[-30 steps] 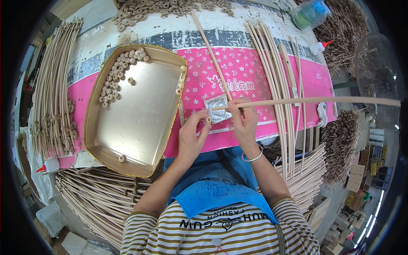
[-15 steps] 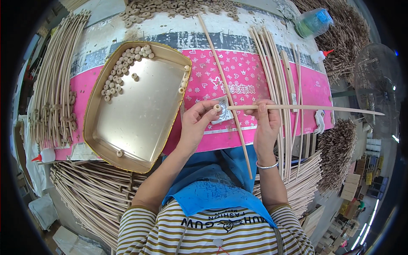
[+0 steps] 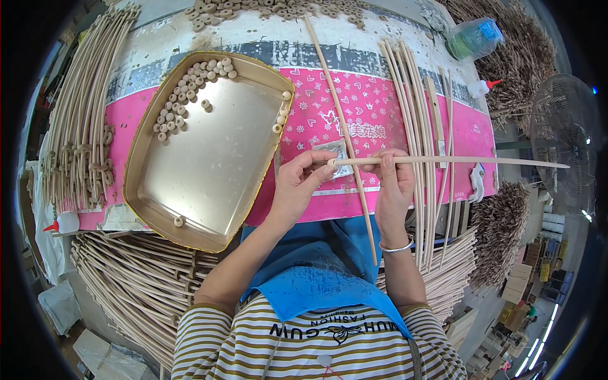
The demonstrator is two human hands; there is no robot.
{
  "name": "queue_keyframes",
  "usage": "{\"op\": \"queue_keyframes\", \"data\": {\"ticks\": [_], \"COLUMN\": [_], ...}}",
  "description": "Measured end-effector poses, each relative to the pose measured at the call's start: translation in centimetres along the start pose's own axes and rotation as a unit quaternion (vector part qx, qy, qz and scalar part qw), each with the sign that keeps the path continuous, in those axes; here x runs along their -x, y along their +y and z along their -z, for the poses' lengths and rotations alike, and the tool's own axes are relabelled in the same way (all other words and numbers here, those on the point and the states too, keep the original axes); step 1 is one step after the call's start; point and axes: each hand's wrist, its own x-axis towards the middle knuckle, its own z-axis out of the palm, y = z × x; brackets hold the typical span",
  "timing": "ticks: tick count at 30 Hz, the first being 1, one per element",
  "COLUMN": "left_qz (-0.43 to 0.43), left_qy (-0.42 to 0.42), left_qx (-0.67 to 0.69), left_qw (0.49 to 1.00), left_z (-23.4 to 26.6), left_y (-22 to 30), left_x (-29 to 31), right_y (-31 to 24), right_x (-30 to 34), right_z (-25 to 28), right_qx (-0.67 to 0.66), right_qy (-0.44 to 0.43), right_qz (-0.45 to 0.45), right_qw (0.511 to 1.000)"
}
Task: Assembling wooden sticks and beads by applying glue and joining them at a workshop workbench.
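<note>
Between the fingertips of my left hand is a small wooden bead, at the left end of a long thin wooden stick. My right hand pinches that stick a little way from its beaded end, and the stick runs out level to the right. Under the bead lies a small silvery packet. Another wooden stick slants across the table beneath the held one. Left of my hands stands a gold rectangular tray with several loose beads gathered in its far left corner.
Bundled sticks lie at the left; more sticks lie right of my hands. Wooden rings pile at the far edge. A green bottle, a red-tipped glue bottle and a fan are on the right.
The bead and the stick's left end, apart before, have come together. The stick has shifted slightly left. The tray and table appear a little shifted as the view moved.
</note>
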Motion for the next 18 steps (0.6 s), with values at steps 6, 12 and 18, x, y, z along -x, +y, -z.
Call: {"op": "queue_keyframes", "data": {"ticks": [6,12,18], "left_qz": [-0.034,-0.205,-0.093], "left_qy": [0.021,0.022,0.014], "left_qx": [-0.105,-0.304,-0.083], "left_qw": [0.994,0.93,0.992], "left_z": [0.0,0.0,-1.5], "left_y": [0.3,1.0,0.1], "left_x": [0.6,0.5,0.9], "right_y": [-0.3,-0.4,0.3], "right_x": [0.7,2.0,3.9], "right_z": [-0.3,-0.4,-0.9], "right_qx": [0.042,0.054,-0.041], "right_qy": [-0.008,-0.008,0.084], "right_qz": [0.023,0.035,0.001], "right_qw": [0.999,0.998,0.996]}}
